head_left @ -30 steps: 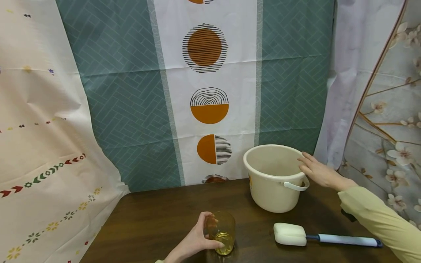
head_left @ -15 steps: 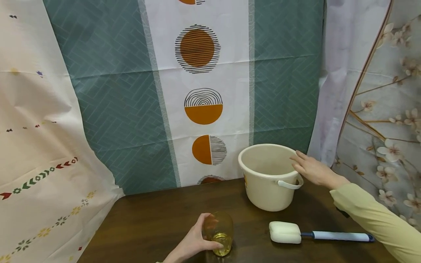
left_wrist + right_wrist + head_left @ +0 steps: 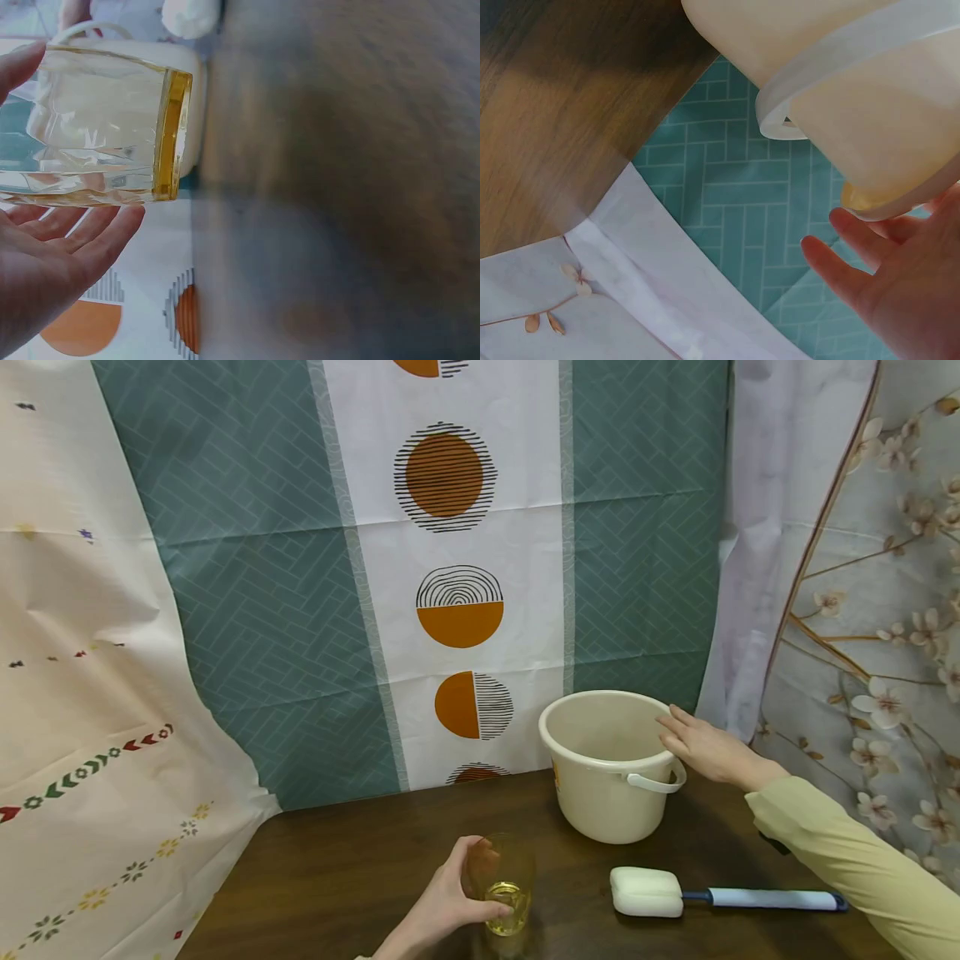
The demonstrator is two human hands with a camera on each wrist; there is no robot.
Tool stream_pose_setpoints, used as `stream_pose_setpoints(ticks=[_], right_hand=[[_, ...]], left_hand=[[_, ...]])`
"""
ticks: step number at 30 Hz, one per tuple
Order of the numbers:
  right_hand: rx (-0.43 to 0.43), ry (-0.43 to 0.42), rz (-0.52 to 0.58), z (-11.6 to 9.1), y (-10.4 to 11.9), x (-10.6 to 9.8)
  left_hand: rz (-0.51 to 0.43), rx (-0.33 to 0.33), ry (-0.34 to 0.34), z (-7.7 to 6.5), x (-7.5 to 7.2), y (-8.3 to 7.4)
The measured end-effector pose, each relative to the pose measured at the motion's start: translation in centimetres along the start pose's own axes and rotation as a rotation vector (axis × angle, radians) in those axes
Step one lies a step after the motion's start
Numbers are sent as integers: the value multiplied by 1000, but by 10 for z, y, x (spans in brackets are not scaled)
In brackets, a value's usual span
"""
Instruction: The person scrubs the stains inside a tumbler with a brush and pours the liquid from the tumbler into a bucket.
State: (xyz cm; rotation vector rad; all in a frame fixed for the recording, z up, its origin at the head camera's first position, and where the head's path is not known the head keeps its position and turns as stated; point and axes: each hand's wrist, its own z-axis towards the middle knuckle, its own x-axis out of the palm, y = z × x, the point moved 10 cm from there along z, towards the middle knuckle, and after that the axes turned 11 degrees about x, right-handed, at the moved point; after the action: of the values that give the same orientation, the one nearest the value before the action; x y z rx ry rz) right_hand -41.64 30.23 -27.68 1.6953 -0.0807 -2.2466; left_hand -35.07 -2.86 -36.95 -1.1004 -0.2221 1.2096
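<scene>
My left hand (image 3: 448,897) holds a clear amber drinking glass (image 3: 519,868) near the front of the table, thumb on one side and fingers on the other. In the left wrist view the glass (image 3: 105,120) shows its thick yellow base, which appears to be slightly off the tabletop. Over at the right, my right hand (image 3: 708,750) rests at the rim of a cream plastic bucket (image 3: 609,802), its fingers fairly straight. The right wrist view has fingertips of that hand (image 3: 907,277) at the bucket's rim, some hidden behind it.
A bottle brush (image 3: 648,893) with a white sponge head and a light blue handle lies in front of the bucket. The bucket's white handle (image 3: 656,783) hangs down on its near right side. Patterned cloths (image 3: 465,543) hang behind and beside the dark wooden table (image 3: 360,852).
The head view has turned a little to the right, so everything sits further left. The left hand has shifted the glass slightly up and right relative to the bucket. The right hand stays at the rim.
</scene>
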Motion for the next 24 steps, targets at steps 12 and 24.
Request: stream_pose_setpoints(ticks=[12, 24], right_hand=[[-14, -6, -8, -1, 3, -3], [-22, -17, -15, 0, 5, -3]], left_hand=[[73, -10, -80, 27, -13, -33], [131, -3, -104, 61, -17, -26]])
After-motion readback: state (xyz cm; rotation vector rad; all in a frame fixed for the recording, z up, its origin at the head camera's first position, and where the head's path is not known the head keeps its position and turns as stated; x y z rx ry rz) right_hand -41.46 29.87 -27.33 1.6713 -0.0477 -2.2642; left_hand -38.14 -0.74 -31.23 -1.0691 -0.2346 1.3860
